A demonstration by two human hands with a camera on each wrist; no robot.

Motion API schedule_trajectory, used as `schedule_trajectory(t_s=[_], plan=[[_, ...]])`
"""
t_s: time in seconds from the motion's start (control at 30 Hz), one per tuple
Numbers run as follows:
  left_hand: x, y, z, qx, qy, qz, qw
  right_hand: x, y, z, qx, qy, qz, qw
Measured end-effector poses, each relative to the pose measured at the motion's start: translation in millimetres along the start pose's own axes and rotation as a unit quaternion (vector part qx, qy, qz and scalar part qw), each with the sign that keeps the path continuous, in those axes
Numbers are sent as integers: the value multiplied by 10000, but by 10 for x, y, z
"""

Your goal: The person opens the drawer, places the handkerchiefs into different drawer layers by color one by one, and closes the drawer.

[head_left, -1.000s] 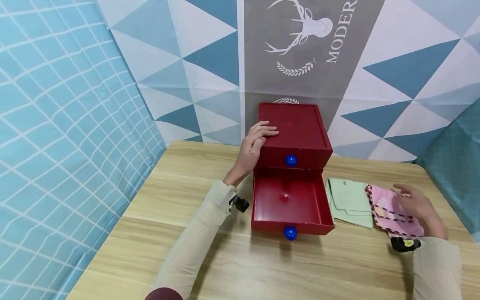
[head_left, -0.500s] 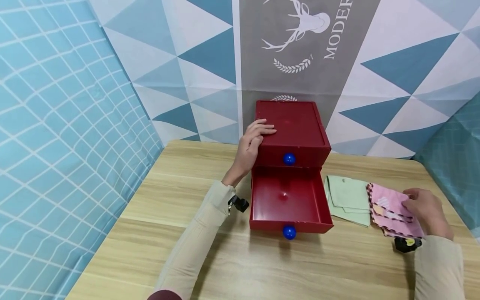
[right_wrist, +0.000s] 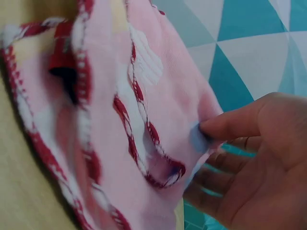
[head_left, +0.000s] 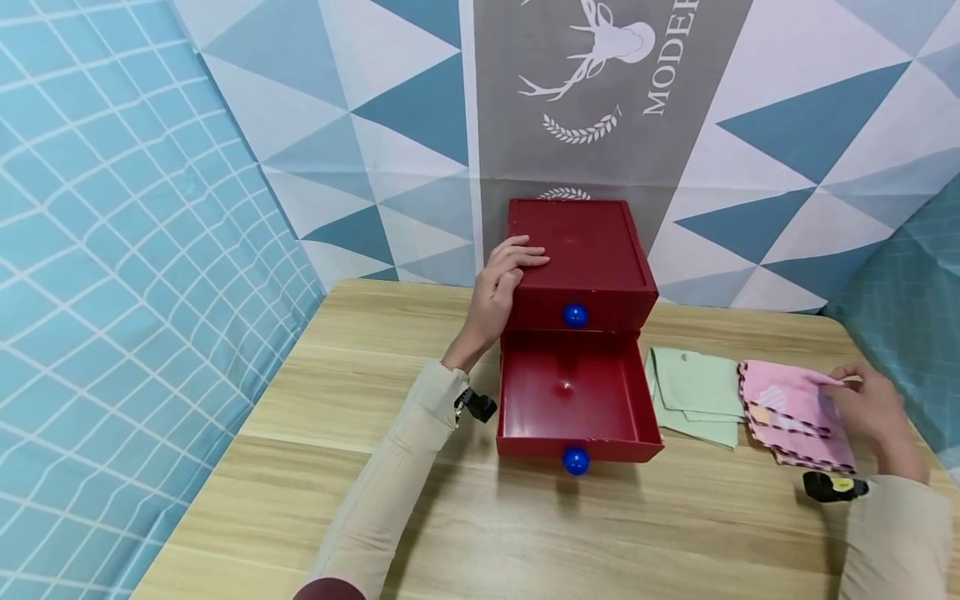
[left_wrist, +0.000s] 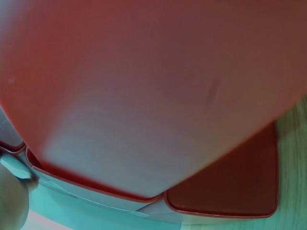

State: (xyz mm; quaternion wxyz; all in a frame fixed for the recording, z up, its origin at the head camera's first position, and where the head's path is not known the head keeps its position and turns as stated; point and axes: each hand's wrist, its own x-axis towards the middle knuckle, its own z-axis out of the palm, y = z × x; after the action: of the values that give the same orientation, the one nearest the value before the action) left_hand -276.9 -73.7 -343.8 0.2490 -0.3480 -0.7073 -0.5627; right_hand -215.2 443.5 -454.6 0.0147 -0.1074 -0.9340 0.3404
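Observation:
My left hand (head_left: 498,283) rests on the top left edge of a red two-drawer cabinet (head_left: 588,242), fingers lying over the top. The lower drawer (head_left: 566,404) stands pulled out and holds nothing. The left wrist view is mostly filled by the cabinet's red side (left_wrist: 144,96), with part of the hand (left_wrist: 12,199) at lower left. My right hand (head_left: 873,404) pinches the right edge of a folded pink towel (head_left: 791,392) with a dark striped border. Up close, the thumb (right_wrist: 235,124) presses on the lifted towel (right_wrist: 163,100), the other fingers behind it.
A folded pale green cloth (head_left: 697,387) lies between the drawer and the pink towel. Blue round knobs mark the upper drawer (head_left: 576,315) and lower drawer front (head_left: 576,461). A patterned backdrop (head_left: 420,108) hangs behind the wooden table (head_left: 360,408).
My right hand has shifted right and now pinches the pink towel's right edge, which has lifted. The left hand has stayed on the cabinet; the head view has shifted slightly.

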Motion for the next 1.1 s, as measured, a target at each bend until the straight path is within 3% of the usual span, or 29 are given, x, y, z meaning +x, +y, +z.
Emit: schedule_trajectory(t_s=[0.13,0.33,0.57,0.83,1.0,1.1], plan=[[3,11,-2,-48,-21,126,9999,-9,-37,11,162,384,77,9991],[6,38,-15,-41,-42,167,9998,-40,-181,19,-90,859,151,9961],[3,-389,28,119,-56,178,9998,-112,-276,-47,-134,1026,127,9946],[-27,-408,23,219,-6,105,9997,-190,-450,-149,-256,1553,-111,9875],[-24,-380,31,138,-26,113,9998,-246,-591,-240,-300,1670,-20,9855],[-24,-368,46,18,-28,117,9999,-303,-641,-261,-172,1885,-170,9818]])
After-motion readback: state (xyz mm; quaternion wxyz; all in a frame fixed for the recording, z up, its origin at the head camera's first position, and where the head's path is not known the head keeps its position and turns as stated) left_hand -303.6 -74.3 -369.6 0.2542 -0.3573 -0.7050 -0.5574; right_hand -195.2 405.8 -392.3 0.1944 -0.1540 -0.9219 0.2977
